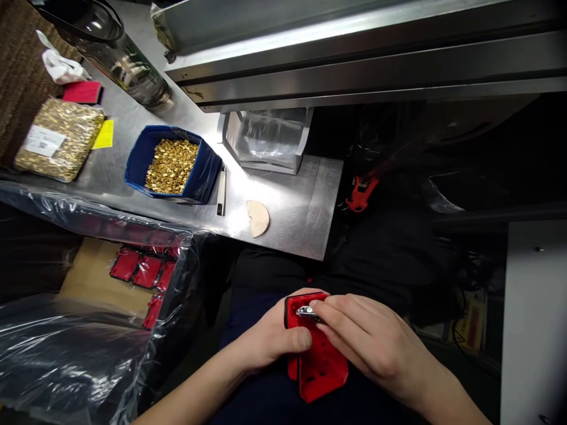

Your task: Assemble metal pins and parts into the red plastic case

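Observation:
Over my lap, my left hand [283,336] is closed around the upper left side of a red plastic housing with a black rim [322,363], thumb lying across its edge. The housing's hollow inside faces me, and small dark holes show in its floor. My right hand [370,336] pinches a small shiny metal tool [306,311] between thumb and fingers, its tip inside the upper end of the housing. Most of that tool is covered by my fingers, so its exact kind is unclear.
A blue bin [206,177] of small brass parts, a white-handled cutter [222,192] and a cut wooden disc [258,219] lie on the metal table [301,227]. Left, a plastic-lined box [88,271] holds several red housings. An orange-red tool [361,193] hangs beyond the table edge.

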The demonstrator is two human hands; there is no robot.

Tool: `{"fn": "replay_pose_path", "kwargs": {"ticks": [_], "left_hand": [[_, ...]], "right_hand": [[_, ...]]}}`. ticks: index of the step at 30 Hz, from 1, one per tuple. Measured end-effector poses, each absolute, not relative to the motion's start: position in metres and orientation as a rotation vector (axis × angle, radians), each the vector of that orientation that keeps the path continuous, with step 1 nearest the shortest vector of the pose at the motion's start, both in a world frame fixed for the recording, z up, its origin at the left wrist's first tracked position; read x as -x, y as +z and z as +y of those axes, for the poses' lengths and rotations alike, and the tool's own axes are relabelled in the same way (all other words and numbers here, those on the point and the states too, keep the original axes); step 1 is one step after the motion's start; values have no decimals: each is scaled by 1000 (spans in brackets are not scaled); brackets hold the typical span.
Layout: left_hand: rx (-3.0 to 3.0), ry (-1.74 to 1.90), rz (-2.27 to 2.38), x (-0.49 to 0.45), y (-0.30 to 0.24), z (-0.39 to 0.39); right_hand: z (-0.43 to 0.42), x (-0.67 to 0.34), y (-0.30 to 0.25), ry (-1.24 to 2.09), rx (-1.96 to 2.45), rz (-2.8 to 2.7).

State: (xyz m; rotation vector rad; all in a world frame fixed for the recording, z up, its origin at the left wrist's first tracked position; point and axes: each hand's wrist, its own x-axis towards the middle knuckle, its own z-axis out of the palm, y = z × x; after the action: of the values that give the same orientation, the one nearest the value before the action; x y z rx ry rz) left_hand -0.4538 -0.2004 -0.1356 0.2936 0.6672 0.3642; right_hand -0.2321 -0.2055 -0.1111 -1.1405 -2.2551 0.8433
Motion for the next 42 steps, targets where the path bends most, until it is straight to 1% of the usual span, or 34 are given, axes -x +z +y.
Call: {"fn": "replay_pose_path", "kwargs": {"ticks": [3, 10, 19, 20, 22, 24, 26, 31, 33, 35, 37, 38, 40, 41, 42], "left_hand": [[-293, 341, 670, 455, -136, -199], [-279, 338, 621, 453, -136, -198], [-277, 319, 630, 457, -140, -199], [-270, 311, 626, 458, -141, -200], [-243, 290, 631, 460, -141, -201], [-222, 283, 658, 461, -141, -202], [-216, 303, 668, 460, -140, -203], [-285, 393, 692, 459, -135, -203], [-297, 417, 712, 461, -133, -203], [-302, 392, 732, 463, -132, -202], [-354, 341, 793, 465, -133, -201], [-411, 318, 849, 465, -134, -201], [-583, 272, 1003, 463, -137, -200], [-681, 245, 1084, 462, -139, -200], [-775, 217, 1156, 460, -141, -200]], "right_hand": [[-205, 232, -114, 789, 1121, -2299], [-203, 230, -117, 814, 1091, -2314], [-197, 226, -119, 646, 965, -2417], [-194, 222, -122, 625, 992, -2364], [-185, 216, -134, 622, 1194, -2163], [-170, 217, -154, 707, 1474, -1941], [-152, 225, -180, 792, 1662, -1873], [-110, 262, -241, 804, 1781, -1991], [-105, 267, -247, 836, 1779, -2005], [-112, 261, -235, 856, 1775, -1968], [-131, 246, -210, 979, 1710, -1862], [-144, 238, -195, 1120, 1627, -1808], [-173, 224, -166, 1718, 1298, -1641], [-189, 220, -155, 1949, 1178, -1616], [-205, 218, -147, 2079, 1140, -1631]]}}
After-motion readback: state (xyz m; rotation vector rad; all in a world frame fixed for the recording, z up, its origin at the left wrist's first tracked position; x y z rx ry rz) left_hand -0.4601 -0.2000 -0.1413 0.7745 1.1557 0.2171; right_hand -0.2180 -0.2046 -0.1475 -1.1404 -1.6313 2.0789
